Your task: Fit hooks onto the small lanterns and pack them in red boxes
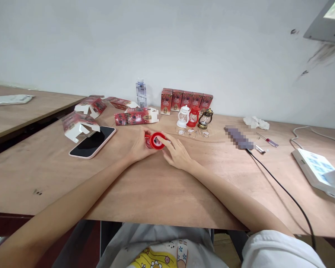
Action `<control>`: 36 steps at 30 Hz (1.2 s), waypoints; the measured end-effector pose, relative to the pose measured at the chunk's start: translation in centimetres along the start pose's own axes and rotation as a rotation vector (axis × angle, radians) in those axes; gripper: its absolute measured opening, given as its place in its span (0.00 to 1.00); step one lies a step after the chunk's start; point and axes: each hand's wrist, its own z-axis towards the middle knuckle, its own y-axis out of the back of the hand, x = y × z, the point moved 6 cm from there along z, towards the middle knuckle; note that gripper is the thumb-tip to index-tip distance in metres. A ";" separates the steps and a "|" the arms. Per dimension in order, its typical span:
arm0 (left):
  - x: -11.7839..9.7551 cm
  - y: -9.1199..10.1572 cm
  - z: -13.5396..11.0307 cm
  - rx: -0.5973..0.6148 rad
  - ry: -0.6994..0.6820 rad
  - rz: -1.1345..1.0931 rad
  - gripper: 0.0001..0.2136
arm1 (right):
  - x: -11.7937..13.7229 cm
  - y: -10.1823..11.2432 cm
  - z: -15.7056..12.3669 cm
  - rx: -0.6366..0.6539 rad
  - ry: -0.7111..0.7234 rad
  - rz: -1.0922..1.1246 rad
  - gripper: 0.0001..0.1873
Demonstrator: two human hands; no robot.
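Rn red lantern is in my L grip, R grip touching its base, can't tell if holding.

The held red lantern looks like smooth, glossy plastic; the bronze-coloured lantern has a metallic sheen around its clear, glassy globe. Opened red cartons are thin, slightly shiny card, matt white inside. The tabletop looks like smooth wood, the smartphone screen like glossy glass, the crumpled tissue like matt paper, the shirt like matt cloth.
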 end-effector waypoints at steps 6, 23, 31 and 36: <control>-1.1 0.0 -0.1 0.004 -0.014 -0.149 0.25 | 0.2 0.4 -0.2 -0.093 0.044 -0.009 0.22; -0.9 1.5 0.2 -0.143 0.041 0.132 0.25 | -3.6 -1.3 -0.3 -0.015 -0.372 -0.025 0.21; -1.4 1.0 0.0 -0.125 -0.042 0.150 0.31 | -3.9 -2.5 -0.3 0.186 -0.382 -0.098 0.16; -1.1 0.9 0.0 -0.128 -0.028 0.163 0.31 | -4.5 -2.8 -0.6 0.153 -0.419 -0.087 0.14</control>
